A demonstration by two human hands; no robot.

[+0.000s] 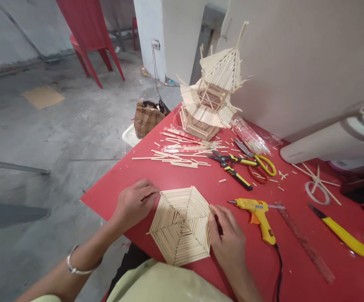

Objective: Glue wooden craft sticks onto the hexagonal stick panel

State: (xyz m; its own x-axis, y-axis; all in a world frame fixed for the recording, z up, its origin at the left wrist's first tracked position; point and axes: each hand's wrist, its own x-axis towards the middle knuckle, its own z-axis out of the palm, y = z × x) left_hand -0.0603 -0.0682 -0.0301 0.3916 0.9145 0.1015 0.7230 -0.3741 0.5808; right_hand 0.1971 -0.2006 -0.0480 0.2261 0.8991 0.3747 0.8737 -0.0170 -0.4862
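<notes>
The stick hexagon (182, 226) lies flat near the front edge of the red table (175, 176). The left hand (136, 202), fingers curled, grips the corner at ten o'clock; the right hand (227, 239) pinches the edge at three o'clock. Squeezing inward could buckle the glued sticks. The cord of the glue gun (259, 213), at three o'clock beside the right forearm, might snag.

No writing can be read; the sticker (347, 163) is too blurred.

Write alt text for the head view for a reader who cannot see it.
A left hand and right hand touch opposite edges of a flat hexagonal panel of wooden sticks on a red table. A yellow glue gun lies to its right; a stick house stands behind.
</notes>
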